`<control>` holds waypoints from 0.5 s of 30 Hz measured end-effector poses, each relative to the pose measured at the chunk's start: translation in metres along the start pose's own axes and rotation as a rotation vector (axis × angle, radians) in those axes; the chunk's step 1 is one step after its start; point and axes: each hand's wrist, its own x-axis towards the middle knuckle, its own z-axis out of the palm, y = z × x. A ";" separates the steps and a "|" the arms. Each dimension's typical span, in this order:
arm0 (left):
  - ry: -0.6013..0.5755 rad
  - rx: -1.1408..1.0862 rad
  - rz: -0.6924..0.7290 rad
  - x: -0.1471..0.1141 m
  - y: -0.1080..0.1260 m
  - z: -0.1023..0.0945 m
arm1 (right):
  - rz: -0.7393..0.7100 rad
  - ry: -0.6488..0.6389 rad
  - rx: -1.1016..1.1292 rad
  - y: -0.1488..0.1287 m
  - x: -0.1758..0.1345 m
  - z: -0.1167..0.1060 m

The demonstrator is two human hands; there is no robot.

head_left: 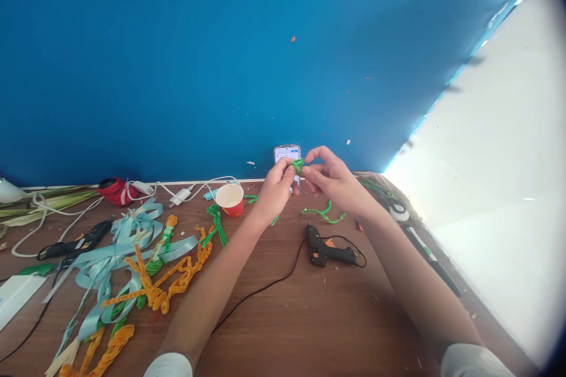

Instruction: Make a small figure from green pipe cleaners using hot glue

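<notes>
My left hand [277,187] pinches a small knotted bundle of green cord [298,165] between thumb and fingertips. From the other side, my right hand [329,179] closes thumb and fingers on the same bundle, its index finger raised and bent. Behind the hands a phone [286,152] with a lit screen leans on the wall, partly covered by them. Loose green cord pieces [326,213] lie below my right hand. A black hot glue gun [327,247] rests on the brown table [283,312] between my forearms.
A red paper cup [230,200] stands left of my left forearm. Light blue ribbon [128,247], orange braided cord [177,280] and a second black tool [84,241] crowd the left side. White cables run along the blue wall [221,70]. Tape [398,210] and a cutter-like tool [431,258] lie right.
</notes>
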 end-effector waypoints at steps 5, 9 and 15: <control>-0.015 -0.135 -0.036 -0.001 0.005 0.001 | -0.016 0.045 0.016 -0.005 -0.001 -0.005; 0.030 -0.096 -0.046 0.001 0.002 -0.001 | -0.021 0.081 0.022 -0.011 -0.003 -0.010; 0.103 -0.019 -0.034 0.008 -0.010 -0.010 | -0.031 0.093 0.030 -0.012 -0.003 -0.010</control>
